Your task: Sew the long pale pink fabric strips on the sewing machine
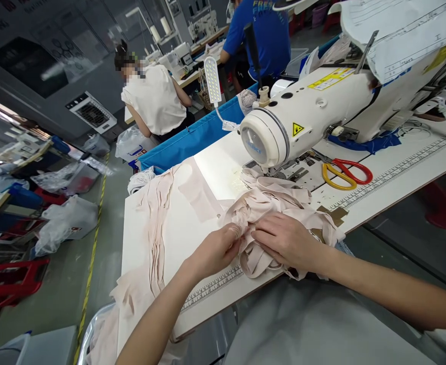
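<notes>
A loose heap of pale pink fabric (pixel 279 195) lies on the sewing table's front part, below the head of a white sewing machine (pixel 302 114). My left hand (pixel 220 246) pinches a gathered bit of the fabric at the heap's left side. Close beside it, my right hand (pixel 281 238) has its fingers curled into the same cloth; its fingertips are partly hidden in the folds. Scissors (pixel 346 173) with red and yellow handles rest on the table right of the heap. Long pink fabric strips (pixel 158 228) lie in a stack at the left.
Printed rulers (pixel 211 290) run along the table's front edge. A small lamp (pixel 212 81) stands behind the machine head, before a blue cloth trough (pixel 196 134). Two people (pixel 156 101) sit at machines beyond. A red stool (pixel 9 279) stands on the floor at left.
</notes>
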